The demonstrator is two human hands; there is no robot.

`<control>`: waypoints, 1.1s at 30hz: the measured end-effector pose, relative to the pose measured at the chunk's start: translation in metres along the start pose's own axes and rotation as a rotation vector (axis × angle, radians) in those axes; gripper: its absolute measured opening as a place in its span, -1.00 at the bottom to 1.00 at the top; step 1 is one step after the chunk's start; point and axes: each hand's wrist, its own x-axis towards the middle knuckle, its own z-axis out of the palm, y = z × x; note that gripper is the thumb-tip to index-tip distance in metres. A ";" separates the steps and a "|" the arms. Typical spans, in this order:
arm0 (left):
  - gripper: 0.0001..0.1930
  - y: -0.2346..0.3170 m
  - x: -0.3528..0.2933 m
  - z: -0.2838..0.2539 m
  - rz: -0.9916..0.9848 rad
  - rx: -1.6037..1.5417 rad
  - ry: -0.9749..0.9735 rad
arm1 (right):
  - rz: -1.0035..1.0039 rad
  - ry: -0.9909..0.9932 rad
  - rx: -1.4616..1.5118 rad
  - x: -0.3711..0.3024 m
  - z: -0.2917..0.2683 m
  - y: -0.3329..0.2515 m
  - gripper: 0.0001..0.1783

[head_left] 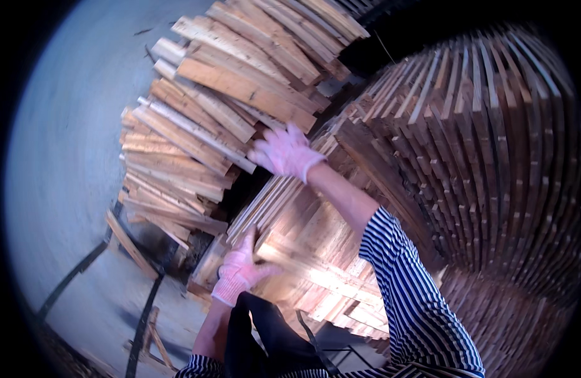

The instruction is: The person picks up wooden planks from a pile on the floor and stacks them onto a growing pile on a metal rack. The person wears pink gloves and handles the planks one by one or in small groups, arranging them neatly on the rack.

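Observation:
Both hands wear pink knit gloves. My right hand (284, 153) reaches out with its fingers apart, close to the ends of the loose boards (237, 94) in the far pile. Whether its fingertips touch a board end, I cannot tell. Lower down, my left hand (238, 268) is open, with a finger pointing away and the thumb out to the right. It is beside the near end of a row of boards (271, 201) lying side by side on edge. Pale boards (322, 264) form a flat, brightly lit surface between my arms.
A tall stack of boards (473, 145), layered with gaps, rises on the right. A grey wall or floor surface (69, 145) fills the left. One narrow board (131, 244) leans near the pile's lower end, and dark straps or bars (148, 309) run below it.

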 end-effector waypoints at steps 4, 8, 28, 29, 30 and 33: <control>0.36 -0.018 0.001 0.003 0.085 0.050 0.044 | 0.229 -0.191 0.229 -0.038 0.018 0.007 -0.21; 0.38 -0.022 0.000 0.008 0.125 -0.211 0.035 | 0.163 0.014 0.162 -0.046 0.033 0.002 -0.43; 0.43 0.000 -0.004 0.023 0.085 0.202 0.130 | 0.115 0.750 0.397 -0.085 0.053 0.014 -0.63; 0.44 -0.001 -0.007 0.019 0.082 0.215 0.126 | 0.116 0.750 0.350 -0.083 0.051 0.008 -0.63; 0.44 0.001 -0.007 0.018 0.107 0.208 0.135 | 0.112 0.725 0.289 -0.081 0.054 0.011 -0.63; 0.40 -0.016 -0.015 0.020 0.226 0.182 0.237 | 0.168 0.459 0.300 -0.069 0.047 -0.001 -0.62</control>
